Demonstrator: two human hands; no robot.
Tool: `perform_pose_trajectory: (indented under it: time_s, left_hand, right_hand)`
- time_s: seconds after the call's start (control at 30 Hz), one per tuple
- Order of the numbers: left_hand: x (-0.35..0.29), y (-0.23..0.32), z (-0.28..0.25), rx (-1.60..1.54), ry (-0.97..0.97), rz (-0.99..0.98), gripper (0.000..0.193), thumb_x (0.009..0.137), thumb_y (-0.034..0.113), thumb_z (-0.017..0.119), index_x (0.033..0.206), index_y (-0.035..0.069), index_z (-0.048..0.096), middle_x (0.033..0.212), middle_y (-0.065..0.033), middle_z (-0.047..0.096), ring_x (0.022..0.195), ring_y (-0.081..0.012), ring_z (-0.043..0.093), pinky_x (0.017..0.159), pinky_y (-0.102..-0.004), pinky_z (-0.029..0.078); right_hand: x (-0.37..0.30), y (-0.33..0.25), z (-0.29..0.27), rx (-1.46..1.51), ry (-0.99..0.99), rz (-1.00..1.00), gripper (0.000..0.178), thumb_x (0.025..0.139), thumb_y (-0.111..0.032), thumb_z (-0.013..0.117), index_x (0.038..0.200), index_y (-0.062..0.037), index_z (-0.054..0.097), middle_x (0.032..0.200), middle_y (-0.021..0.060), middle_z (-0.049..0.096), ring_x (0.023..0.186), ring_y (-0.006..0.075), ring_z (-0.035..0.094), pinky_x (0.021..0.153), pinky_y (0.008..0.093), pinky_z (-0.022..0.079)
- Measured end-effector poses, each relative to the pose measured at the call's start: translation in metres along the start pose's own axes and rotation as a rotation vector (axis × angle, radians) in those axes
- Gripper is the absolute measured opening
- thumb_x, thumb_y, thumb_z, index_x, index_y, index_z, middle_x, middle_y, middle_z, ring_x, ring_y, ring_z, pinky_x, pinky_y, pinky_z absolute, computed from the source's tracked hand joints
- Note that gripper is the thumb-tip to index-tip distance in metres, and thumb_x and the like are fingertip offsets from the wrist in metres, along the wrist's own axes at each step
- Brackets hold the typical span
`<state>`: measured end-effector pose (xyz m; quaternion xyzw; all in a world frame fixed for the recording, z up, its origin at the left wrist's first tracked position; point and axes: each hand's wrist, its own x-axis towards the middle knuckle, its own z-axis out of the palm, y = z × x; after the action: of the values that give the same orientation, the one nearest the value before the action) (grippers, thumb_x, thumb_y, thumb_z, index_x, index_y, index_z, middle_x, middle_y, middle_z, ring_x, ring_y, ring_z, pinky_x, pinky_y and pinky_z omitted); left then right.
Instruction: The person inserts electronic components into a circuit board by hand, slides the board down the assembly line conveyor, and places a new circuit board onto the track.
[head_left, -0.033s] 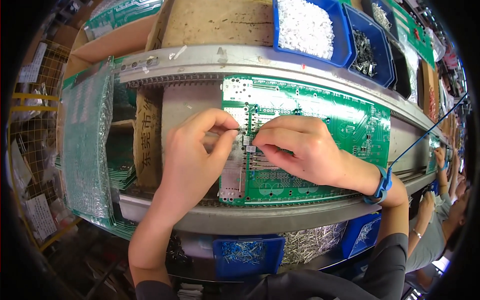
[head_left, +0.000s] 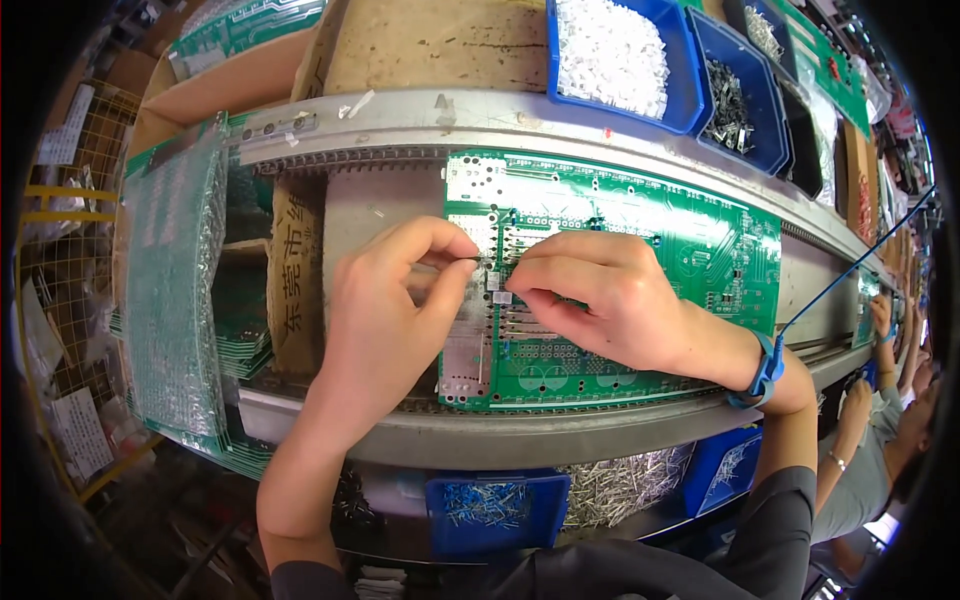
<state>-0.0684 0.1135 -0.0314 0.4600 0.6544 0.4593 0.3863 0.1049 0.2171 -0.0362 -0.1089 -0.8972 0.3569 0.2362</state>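
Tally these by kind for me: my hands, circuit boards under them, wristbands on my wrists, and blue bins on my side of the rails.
Hands: 2, the left hand and the right hand
Green circuit board: 1
Blue wristband: 1
Blue bins: 2, one with blue parts, one farther right
Total: 6

- An electronics assembly workshop is shown.
- A green circuit board (head_left: 700,240) is carried between metal rails (head_left: 400,122).
- Loose components (head_left: 610,55) are sorted into blue bins (head_left: 686,75).
- Co-workers (head_left: 858,492) are positioned alongside.
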Motion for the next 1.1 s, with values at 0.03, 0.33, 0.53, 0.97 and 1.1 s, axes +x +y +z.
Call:
perform_pose_trajectory:
  time_s: [0.03,0.33,0.53,0.97,1.1]
  left_hand:
    - [0.0,-0.001,0.0,-0.002,0.028,0.032,0.007,0.081,-0.006,0.06,0.087,-0.004,0.06,0.083,-0.0102,0.064,0.073,-0.015,0.065,0.061,-0.0271,0.054]
    - [0.0,0.001,0.001,0.005,0.027,0.038,0.007,0.08,-0.007,0.06,0.087,-0.005,0.06,0.083,-0.0106,0.064,0.073,-0.0159,0.064,0.061,-0.0277,0.055]
    - [0.002,0.0,0.003,0.012,0.029,0.055,0.006,0.081,-0.006,0.06,0.087,-0.004,0.06,0.083,-0.0106,0.064,0.073,-0.0161,0.065,0.06,-0.0278,0.054]
    - [0.001,0.0,0.002,-0.004,0.026,0.058,0.008,0.081,-0.005,0.06,0.089,-0.004,0.061,0.084,-0.011,0.065,0.073,-0.0169,0.065,0.059,-0.0279,0.053]
    - [0.0,0.004,0.003,0.024,0.038,0.098,0.007,0.082,-0.003,0.061,0.088,-0.004,0.062,0.085,-0.0108,0.065,0.072,-0.0174,0.065,0.06,-0.0273,0.052]
  right_hand:
    - [0.001,0.0,0.001,0.005,-0.001,-0.003,0.017,0.071,-0.002,0.068,0.087,-0.0022,0.063,0.08,0.0098,0.062,0.069,0.0307,0.062,0.059,0.0384,0.052]
    - [0.003,-0.006,-0.003,-0.065,-0.078,0.023,0.018,0.071,0.004,0.069,0.088,-0.0003,0.066,0.086,0.012,0.066,0.073,0.0271,0.065,0.062,0.0329,0.054]
    - [0.0,-0.006,0.002,-0.055,-0.02,0.047,0.019,0.07,0.004,0.068,0.088,-0.0005,0.065,0.085,0.0115,0.065,0.072,0.0272,0.065,0.061,0.0329,0.053]
    - [0.004,-0.007,-0.002,-0.109,-0.105,0.032,0.017,0.071,0.003,0.069,0.087,-0.0006,0.067,0.085,0.0127,0.066,0.075,0.0291,0.063,0.063,0.0358,0.053]
    - [0.006,-0.009,-0.004,-0.163,-0.159,0.006,0.015,0.072,0.002,0.07,0.086,-0.0004,0.067,0.084,0.0127,0.066,0.074,0.0294,0.063,0.062,0.036,0.052]
